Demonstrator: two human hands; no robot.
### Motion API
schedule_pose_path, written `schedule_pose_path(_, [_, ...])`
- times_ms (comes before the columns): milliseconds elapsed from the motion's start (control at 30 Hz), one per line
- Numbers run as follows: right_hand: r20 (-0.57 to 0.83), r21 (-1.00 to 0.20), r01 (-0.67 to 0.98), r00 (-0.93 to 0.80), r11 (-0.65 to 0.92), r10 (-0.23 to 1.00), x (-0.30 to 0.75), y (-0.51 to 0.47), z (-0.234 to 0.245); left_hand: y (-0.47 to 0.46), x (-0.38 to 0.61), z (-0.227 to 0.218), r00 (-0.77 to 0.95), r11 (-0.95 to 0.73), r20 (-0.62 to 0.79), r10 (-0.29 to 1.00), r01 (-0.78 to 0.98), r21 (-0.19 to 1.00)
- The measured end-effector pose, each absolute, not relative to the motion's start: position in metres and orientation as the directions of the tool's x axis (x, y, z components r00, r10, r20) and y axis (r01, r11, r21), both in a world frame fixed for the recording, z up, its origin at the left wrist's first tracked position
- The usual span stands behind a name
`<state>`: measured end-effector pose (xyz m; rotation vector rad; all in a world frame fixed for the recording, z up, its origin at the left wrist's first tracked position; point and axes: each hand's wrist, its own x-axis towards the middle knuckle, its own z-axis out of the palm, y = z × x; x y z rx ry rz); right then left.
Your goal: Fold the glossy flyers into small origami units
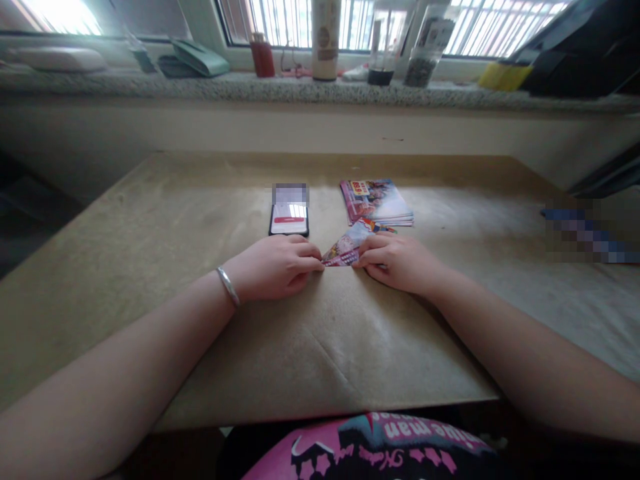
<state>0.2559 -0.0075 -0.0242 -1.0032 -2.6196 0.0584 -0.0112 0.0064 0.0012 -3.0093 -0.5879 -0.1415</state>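
Note:
A small colourful printed paper (345, 248), folded to a roughly triangular shape, lies on the table between my hands. My left hand (283, 267), with a silver bangle at the wrist, has its fingertips closed at the paper's left corner. At the right side of the same paper, my right hand (395, 260) pinches the edge, its fingers curled and covering part of it. Just behind the paper sits a stack of printed leaflets (383, 200). A smartphone (290, 217) with a lit screen lies flat beyond my left hand.
The tan-covered table (200, 200) reaches back to a wall below a stone windowsill (280, 90). Along the sill stand a red bottle (263, 57), a tall pale bottle (326, 40) and clear containers. A blurred flat item (590, 233) lies at the right edge.

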Motion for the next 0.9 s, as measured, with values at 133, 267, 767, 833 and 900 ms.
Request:
schedule_pose_path(133, [0.286,-0.156,0.644,-0.696,0.749,0.658,0.256,-0.008,-0.024,0.006,-0.013,0.002,0.921,-0.924,0.108,0.375,0.381,-0.038])
schedule_pose_path(267, [0.286,-0.160,0.642,-0.697,0.750,0.658,0.256,-0.008,-0.024,0.006,-0.014,0.001,0.910,-0.918,0.133,0.392,0.395,-0.003])
schedule_pose_path(767, [0.287,-0.149,0.638,-0.704,0.756,0.650,0.257,-0.008,-0.024,0.007,-0.021,0.003,0.902,-0.908,0.107,0.419,0.415,0.058])
schedule_pose_path(833, [0.289,-0.145,0.639,-0.703,0.756,0.650,0.257,-0.009,-0.024,0.007,-0.022,0.003,0.900,-0.907,0.109,0.422,0.417,0.066])
schedule_pose_path(900, [0.290,-0.144,0.639,-0.703,0.755,0.650,0.257,-0.009,-0.025,0.008,-0.023,0.004,0.897,-0.904,0.113,0.426,0.419,0.085])
